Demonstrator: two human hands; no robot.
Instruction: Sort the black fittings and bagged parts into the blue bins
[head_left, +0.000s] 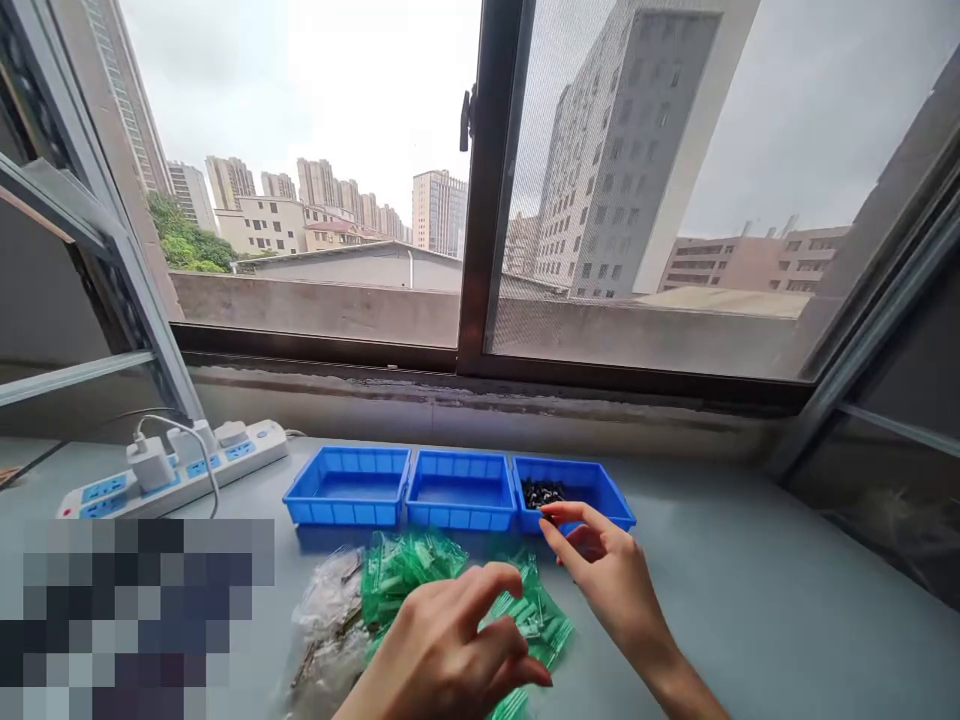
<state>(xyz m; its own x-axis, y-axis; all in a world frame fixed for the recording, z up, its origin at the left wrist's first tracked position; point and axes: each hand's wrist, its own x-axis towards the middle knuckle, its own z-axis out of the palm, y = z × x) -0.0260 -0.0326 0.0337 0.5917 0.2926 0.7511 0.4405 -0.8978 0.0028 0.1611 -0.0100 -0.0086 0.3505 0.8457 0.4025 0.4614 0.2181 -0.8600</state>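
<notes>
My right hand [604, 565] is at the front edge of the right blue bin [600, 492]. Its thumb and index finger pinch a small dark piece [550, 516], too small to name. Inside that bin, at its left end, lies a heap of small black parts [541, 492], some with a light glint. Lower down, my left hand [465, 640] hovers over green plastic packets [412, 570], fingers loosely bent and apart, with nothing seen in them. More green packets [544, 620] lie between my hands. Left of them rests a clear plastic bag [326, 620] with thin metallic-looking pieces in it.
A middle blue bin [461, 515] and a left blue bin [345, 512] stand in a row with the right one. At the left is a white power strip [255, 450] with plugs and a cable. Behind the grey table [750, 590] is a window [472, 360].
</notes>
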